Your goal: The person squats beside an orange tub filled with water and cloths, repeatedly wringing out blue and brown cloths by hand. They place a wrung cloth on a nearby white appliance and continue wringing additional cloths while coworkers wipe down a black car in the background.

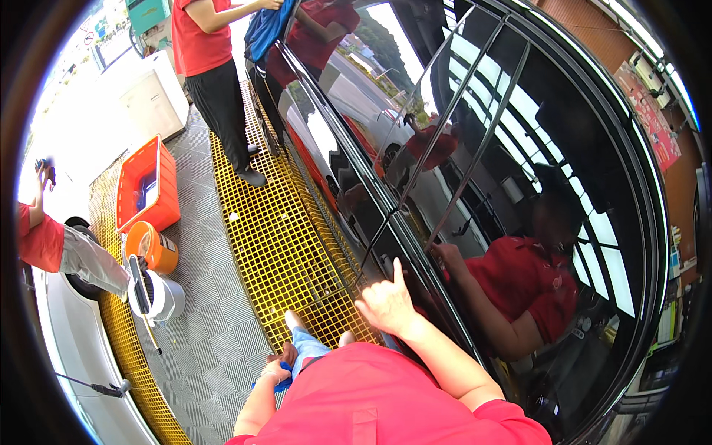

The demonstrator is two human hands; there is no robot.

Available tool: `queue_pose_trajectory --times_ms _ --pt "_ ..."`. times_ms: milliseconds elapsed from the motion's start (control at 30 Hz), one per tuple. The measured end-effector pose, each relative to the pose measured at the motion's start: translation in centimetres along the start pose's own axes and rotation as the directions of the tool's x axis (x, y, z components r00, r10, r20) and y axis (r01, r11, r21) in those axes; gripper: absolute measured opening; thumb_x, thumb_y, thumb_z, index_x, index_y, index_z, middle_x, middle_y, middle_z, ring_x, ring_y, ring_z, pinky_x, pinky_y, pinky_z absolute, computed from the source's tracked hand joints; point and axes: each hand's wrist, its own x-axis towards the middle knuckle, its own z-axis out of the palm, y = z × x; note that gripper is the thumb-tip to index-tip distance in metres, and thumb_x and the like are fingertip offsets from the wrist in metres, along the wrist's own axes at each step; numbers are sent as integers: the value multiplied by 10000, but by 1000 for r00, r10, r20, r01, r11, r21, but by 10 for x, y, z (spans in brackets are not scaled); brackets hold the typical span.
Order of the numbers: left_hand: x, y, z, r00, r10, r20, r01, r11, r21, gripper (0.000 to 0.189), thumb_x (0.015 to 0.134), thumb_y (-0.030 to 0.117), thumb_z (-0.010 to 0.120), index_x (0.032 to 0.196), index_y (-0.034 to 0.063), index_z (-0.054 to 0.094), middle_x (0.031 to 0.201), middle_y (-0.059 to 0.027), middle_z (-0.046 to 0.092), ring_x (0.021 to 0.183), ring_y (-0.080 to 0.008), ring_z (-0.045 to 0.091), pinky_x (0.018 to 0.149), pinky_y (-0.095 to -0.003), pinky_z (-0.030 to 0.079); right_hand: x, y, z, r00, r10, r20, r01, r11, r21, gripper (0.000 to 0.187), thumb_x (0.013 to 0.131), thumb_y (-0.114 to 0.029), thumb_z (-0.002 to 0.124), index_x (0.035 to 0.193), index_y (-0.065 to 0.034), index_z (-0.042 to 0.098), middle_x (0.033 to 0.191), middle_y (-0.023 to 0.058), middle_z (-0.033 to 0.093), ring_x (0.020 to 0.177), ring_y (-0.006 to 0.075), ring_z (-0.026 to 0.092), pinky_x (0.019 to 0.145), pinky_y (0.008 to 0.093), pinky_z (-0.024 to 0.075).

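Observation:
My right hand [389, 306] is raised beside the side of a glossy black car [423, 267], its index finger extended towards the door and its thumb apart; nothing shows in it. Whether the fingertip touches the panel cannot be told. Low at my left side, my left hand [273, 370] holds a blue cloth [282, 378], with a brown cloth [289, 353] against it. The car's dark windows [500, 183] mirror my red shirt and the surroundings.
Yellow floor grating [267, 233] runs along the car. Another person [203, 44] stands farther up beside it, a blue cloth in hand. To the left are a red-orange crate [167, 189], orange bucket [167, 253], white bucket [169, 297] with a brush, another person [44, 236] and a silver car [78, 334].

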Motion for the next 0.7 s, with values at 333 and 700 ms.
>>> queue_pose_trajectory --times_ms 333,700 --pt "-14 4 -18 995 -34 -94 36 999 14 638 633 297 757 1186 10 617 1146 -224 656 1073 -327 641 932 -386 503 -1 -22 43 866 -246 435 168 963 212 255 851 -292 608 708 -82 640 697 83 644 754 272 660 1057 602 297" --pt "-7 5 -7 999 -40 1 40 999 34 667 627 323 750 1199 10 610 1196 -220 633 1126 -327 612 951 -383 492 27 6 34 947 -130 295 114 991 72 221 798 -265 639 709 -63 632 679 105 643 691 282 664 1095 668 164"
